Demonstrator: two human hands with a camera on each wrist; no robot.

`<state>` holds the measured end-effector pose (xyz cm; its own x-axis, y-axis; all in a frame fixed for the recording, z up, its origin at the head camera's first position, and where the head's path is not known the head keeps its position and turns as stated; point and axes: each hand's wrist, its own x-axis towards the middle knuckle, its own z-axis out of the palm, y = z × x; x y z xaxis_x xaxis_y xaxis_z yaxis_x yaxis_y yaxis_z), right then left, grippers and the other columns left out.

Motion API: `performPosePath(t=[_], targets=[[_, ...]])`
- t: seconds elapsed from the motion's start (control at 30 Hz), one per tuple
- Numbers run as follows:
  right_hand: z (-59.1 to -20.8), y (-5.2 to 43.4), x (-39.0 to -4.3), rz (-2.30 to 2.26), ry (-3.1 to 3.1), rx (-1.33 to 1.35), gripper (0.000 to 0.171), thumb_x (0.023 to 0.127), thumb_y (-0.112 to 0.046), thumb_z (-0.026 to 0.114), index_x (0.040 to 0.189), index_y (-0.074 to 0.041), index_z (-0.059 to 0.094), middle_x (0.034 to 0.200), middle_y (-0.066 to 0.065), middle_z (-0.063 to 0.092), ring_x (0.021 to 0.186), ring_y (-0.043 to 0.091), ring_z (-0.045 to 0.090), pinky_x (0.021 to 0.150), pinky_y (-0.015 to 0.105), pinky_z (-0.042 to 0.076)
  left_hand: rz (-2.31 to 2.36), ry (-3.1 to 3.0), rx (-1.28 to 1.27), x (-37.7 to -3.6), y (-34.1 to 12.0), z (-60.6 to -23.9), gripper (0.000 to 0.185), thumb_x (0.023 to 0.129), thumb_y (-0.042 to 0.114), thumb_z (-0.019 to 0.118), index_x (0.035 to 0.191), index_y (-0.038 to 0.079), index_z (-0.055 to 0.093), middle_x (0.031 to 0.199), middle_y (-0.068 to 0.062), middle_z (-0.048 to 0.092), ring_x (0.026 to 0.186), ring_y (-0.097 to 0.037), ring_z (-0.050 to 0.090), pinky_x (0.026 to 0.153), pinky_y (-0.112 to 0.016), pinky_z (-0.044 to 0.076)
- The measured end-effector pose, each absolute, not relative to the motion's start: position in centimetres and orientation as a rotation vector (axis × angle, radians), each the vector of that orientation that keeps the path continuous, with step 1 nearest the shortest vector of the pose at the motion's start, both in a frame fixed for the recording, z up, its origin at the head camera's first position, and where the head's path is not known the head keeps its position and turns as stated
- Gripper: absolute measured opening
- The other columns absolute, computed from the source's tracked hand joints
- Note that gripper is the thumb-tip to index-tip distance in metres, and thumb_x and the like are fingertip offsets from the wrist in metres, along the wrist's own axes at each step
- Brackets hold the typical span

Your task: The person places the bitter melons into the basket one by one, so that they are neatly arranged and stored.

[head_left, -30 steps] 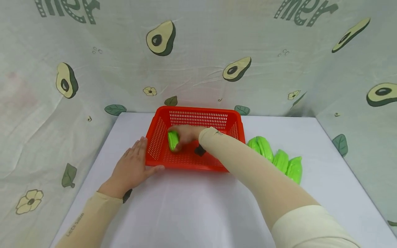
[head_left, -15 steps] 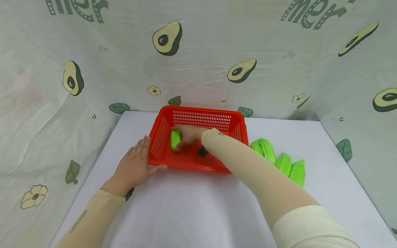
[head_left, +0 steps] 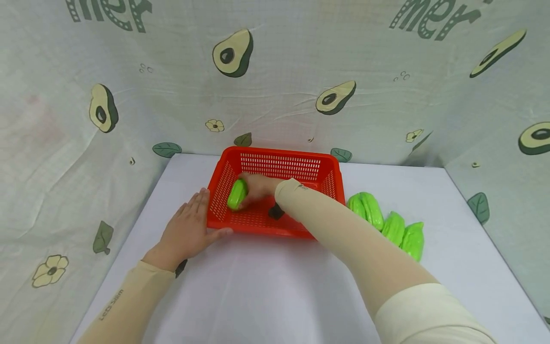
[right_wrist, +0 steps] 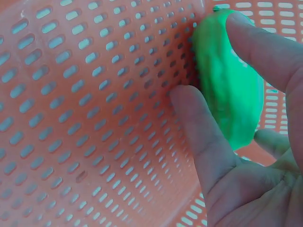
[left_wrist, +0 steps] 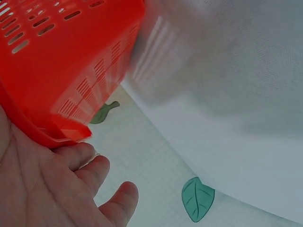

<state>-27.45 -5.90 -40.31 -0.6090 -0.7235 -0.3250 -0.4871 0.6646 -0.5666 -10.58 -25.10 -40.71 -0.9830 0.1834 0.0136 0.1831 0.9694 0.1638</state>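
A red slotted plastic basket (head_left: 253, 230) stands at the back of the white table. My right hand (head_left: 259, 187) reaches inside it and holds a bright green ribbed fruit (head_left: 237, 195) near the left wall. In the right wrist view, thumb and fingers spread around the green fruit (right_wrist: 227, 78), whose long side lies by the slotted wall. My left hand (head_left: 187, 224) rests on the basket's front left corner, fingers extended along the outer side and thumb at the front rim. The left wrist view shows its palm against the red corner, with several fingers reaching past it.
Several more green ribbed fruits (head_left: 393, 227) lie on the table (head_left: 275, 286) right of the basket, partly hidden by the right sleeve (head_left: 343, 229). An avocado-printed cloth (head_left: 275, 71) hangs behind and along both sides.
In the basket, the green fruit has tilted and shifted left with my right hand. The left hand stays at the corner. The whole head view has shifted slightly.
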Motion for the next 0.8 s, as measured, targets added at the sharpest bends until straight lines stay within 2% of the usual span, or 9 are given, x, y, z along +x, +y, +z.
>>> performPosePath(t=[0.1,0.23,0.33,0.43,0.5,0.67,0.73,0.8], targets=[[-40.1,-5.3,-27.7,-0.588,2.331,-0.945,0.096,0.084,-0.025,0.082,0.156,-0.004,0.024,0.129,0.008,0.054,0.115,0.019,0.052,0.105,0.029,0.040,0.265,3.114,0.298,-10.7,-24.9,-40.6,0.124,0.079,0.083,0.050,0.156,-0.008,0.013,0.160,-0.027,0.019,0.145,-0.046,0.022,0.114,-0.061,0.023],[-39.0,-4.0,-28.0,-0.556,2.334,-0.954,0.097,0.084,-0.027,0.082,0.157,-0.006,0.023,0.147,0.011,0.046,0.133,0.022,0.045,0.113,0.033,0.033,0.257,3.102,0.299,-10.8,-24.8,-40.5,0.124,0.080,0.083,0.048,0.155,-0.008,0.013,0.160,-0.027,0.019,0.145,-0.046,0.021,0.114,-0.060,0.022],[-37.2,-2.5,-28.1,-0.519,2.347,-0.965,0.096,0.085,-0.031,0.081,0.158,-0.009,0.022,0.157,0.012,0.034,0.143,0.023,0.034,0.116,0.036,0.028,0.264,3.089,0.287,-10.8,-24.8,-40.4,0.126,0.079,0.086,0.045,0.155,-0.008,0.012,0.160,-0.027,0.018,0.145,-0.047,0.021,0.114,-0.061,0.021],[-34.6,-0.3,-28.2,-0.565,2.336,-0.956,0.095,0.087,-0.029,0.080,0.159,-0.012,0.021,0.159,0.013,0.031,0.145,0.026,0.031,0.115,0.040,0.030,0.261,3.084,0.274,-10.7,-24.8,-40.3,0.128,0.077,0.088,0.041,0.156,-0.008,0.011,0.161,-0.027,0.017,0.145,-0.047,0.020,0.114,-0.061,0.020],[-32.6,1.7,-28.2,-0.613,2.338,-0.948,0.093,0.088,-0.027,0.079,0.159,-0.013,0.021,0.157,0.014,0.034,0.141,0.027,0.036,0.113,0.041,0.034,0.263,3.084,0.270,-10.7,-24.8,-40.2,0.128,0.077,0.089,0.039,0.156,-0.008,0.011,0.161,-0.027,0.017,0.145,-0.046,0.020,0.114,-0.062,0.019],[-28.6,7.8,-27.7,-0.745,2.373,-0.890,0.088,0.089,-0.022,0.078,0.158,-0.017,0.024,0.152,0.014,0.041,0.119,0.024,0.060,0.101,0.040,0.048,0.280,3.078,0.268,-10.4,-24.9,-40.2,0.128,0.078,0.089,0.040,0.156,-0.008,0.010,0.161,-0.027,0.016,0.145,-0.046,0.019,0.114,-0.062,0.019],[-27.7,10.5,-27.3,-0.804,2.374,-0.856,0.087,0.089,-0.020,0.078,0.158,-0.018,0.024,0.151,0.013,0.041,0.113,0.024,0.064,0.096,0.040,0.051,0.290,3.077,0.268,-10.3,-24.9,-40.2,0.128,0.078,0.088,0.042,0.156,-0.008,0.009,0.161,-0.028,0.016,0.145,-0.047,0.019,0.114,-0.063,0.019],[-27.3,13.2,-26.8,-0.856,2.369,-0.821,0.086,0.090,-0.018,0.077,0.158,-0.017,0.024,0.152,0.014,0.040,0.114,0.026,0.063,0.093,0.042,0.054,0.305,3.077,0.272,-10.2,-24.8,-40.1,0.127,0.079,0.086,0.046,0.156,-0.008,0.009,0.160,-0.028,0.016,0.144,-0.047,0.019,0.113,-0.064,0.020]])
